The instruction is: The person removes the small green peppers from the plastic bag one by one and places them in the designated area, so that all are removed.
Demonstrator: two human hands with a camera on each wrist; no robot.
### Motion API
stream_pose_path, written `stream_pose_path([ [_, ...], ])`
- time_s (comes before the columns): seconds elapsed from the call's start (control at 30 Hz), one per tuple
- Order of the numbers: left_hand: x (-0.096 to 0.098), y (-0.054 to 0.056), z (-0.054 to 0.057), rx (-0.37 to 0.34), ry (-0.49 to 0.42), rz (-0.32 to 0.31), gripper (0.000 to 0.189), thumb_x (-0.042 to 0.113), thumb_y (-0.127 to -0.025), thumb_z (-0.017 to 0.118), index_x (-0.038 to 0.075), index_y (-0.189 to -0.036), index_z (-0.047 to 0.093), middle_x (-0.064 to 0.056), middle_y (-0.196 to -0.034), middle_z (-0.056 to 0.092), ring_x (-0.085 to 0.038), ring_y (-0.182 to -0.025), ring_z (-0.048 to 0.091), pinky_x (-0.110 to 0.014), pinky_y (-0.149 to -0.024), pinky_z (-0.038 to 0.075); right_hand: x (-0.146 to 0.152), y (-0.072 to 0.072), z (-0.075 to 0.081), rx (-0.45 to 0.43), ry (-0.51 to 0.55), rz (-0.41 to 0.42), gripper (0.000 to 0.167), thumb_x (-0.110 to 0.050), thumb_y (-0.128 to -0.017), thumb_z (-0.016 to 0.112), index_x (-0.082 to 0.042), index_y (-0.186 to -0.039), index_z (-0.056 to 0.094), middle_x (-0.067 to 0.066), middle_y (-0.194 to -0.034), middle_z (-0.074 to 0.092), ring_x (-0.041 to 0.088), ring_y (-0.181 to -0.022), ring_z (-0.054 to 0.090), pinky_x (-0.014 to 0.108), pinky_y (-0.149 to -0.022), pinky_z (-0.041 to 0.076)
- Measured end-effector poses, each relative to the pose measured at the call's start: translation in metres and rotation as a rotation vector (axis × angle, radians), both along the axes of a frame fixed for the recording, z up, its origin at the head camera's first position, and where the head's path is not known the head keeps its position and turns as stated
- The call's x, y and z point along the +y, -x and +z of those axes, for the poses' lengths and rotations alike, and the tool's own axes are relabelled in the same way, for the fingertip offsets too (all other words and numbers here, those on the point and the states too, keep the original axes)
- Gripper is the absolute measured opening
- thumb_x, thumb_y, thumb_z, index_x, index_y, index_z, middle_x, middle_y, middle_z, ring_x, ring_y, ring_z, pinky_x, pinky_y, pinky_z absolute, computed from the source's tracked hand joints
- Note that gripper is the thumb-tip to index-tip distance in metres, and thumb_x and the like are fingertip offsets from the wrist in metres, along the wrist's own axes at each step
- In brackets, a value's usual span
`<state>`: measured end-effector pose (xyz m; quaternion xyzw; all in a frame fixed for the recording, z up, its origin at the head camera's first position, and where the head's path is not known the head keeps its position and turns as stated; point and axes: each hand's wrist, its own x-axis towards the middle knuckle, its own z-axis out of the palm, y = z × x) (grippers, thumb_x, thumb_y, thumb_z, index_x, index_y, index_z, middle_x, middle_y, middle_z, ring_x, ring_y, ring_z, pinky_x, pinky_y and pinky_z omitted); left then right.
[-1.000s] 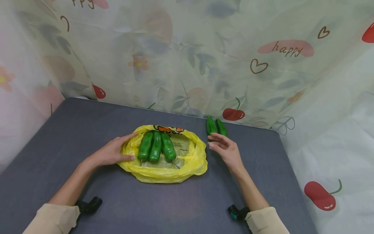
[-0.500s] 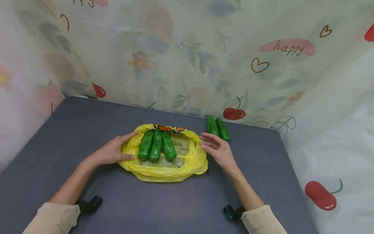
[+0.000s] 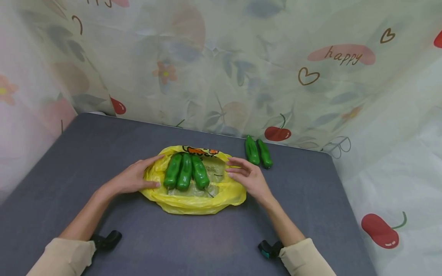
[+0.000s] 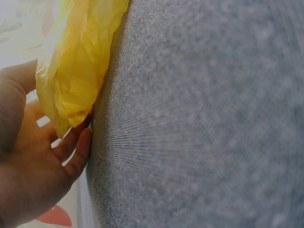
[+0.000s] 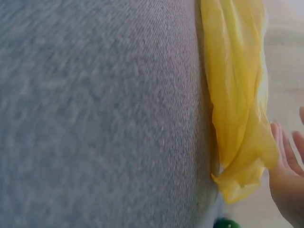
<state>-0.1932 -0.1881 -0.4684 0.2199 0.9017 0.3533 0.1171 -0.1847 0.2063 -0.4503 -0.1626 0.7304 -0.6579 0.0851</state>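
Note:
A yellow plastic bag (image 3: pixel 198 208) lies on the table with its mouth spread wide and its rim rolled down. Inside its left half, three long green peppers (image 3: pixel 184 173) rest side by side. My left hand (image 3: pixel 135 177) steadies the bag's left end, thumb and fingers spread apart along the rim; the left wrist view shows the relaxed fingers (image 4: pixel 78 151) low beside the yellow plastic. Over the bag's right rim hovers my right hand (image 3: pixel 251 178), loosely bent and holding nothing. In the right wrist view that hand (image 5: pixel 287 183) appears beyond the bag (image 5: pixel 235 90).
Two more green peppers (image 3: pixel 252 151) lie near the table's back edge, right of the bag. The dark grey table (image 3: pixel 193 245) ends at a printed curtain (image 3: pixel 214 76) behind. Black wrist cameras (image 3: pixel 108 240) sit on both forearms.
My right hand has moved left from beside the two peppers at the back to over the bag's right rim. The left hand stays in place at the bag.

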Motion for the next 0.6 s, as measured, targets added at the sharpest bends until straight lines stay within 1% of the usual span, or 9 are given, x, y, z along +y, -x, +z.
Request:
stream_pose_path([
  [0.17, 0.001, 0.0, -0.001, 0.003, -0.002, 0.001, 0.089, 0.036, -0.085, 0.079, 0.009, -0.156, 0.033, -0.023, -0.149, 0.043, -0.041, -0.128, 0.042, -0.062, -0.101, 0.035, -0.006, 0.0, -0.001, -0.01, 0.007, 0.038, 0.049, -0.002, -0.092, 0.069, 0.004, -0.138, 0.053, 0.033, -0.136, 0.052, 0.047, -0.12, 0.056, 0.032, -0.092, 0.053],
  [0.3, 0.001, 0.001, -0.003, 0.002, 0.003, 0.007, 0.088, 0.036, -0.085, 0.079, 0.011, -0.156, 0.032, -0.022, -0.149, 0.043, -0.041, -0.129, 0.042, -0.061, -0.103, 0.035, -0.012, 0.0, -0.002, -0.008, 0.014, 0.063, 0.047, -0.002, -0.092, 0.068, 0.001, -0.138, 0.055, 0.033, -0.136, 0.052, 0.05, -0.12, 0.054, 0.032, -0.09, 0.053],
  [0.47, 0.0, 0.0, -0.003, -0.007, 0.006, 0.016, 0.089, 0.038, -0.086, 0.078, 0.011, -0.156, 0.032, -0.023, -0.149, 0.043, -0.042, -0.131, 0.04, -0.062, -0.103, 0.034, -0.021, 0.003, -0.004, 0.003, 0.002, 0.106, 0.05, -0.003, -0.093, 0.068, 0.0, -0.14, 0.053, 0.033, -0.137, 0.051, 0.049, -0.119, 0.055, 0.034, -0.091, 0.053],
  [0.6, 0.001, 0.0, -0.003, -0.006, 0.007, 0.012, 0.089, 0.038, -0.086, 0.078, 0.01, -0.156, 0.032, -0.023, -0.149, 0.043, -0.042, -0.13, 0.041, -0.062, -0.102, 0.034, -0.027, 0.004, -0.005, -0.006, -0.033, 0.118, 0.052, -0.004, -0.093, 0.069, -0.002, -0.142, 0.052, 0.03, -0.139, 0.051, 0.045, -0.121, 0.055, 0.034, -0.091, 0.053],
])
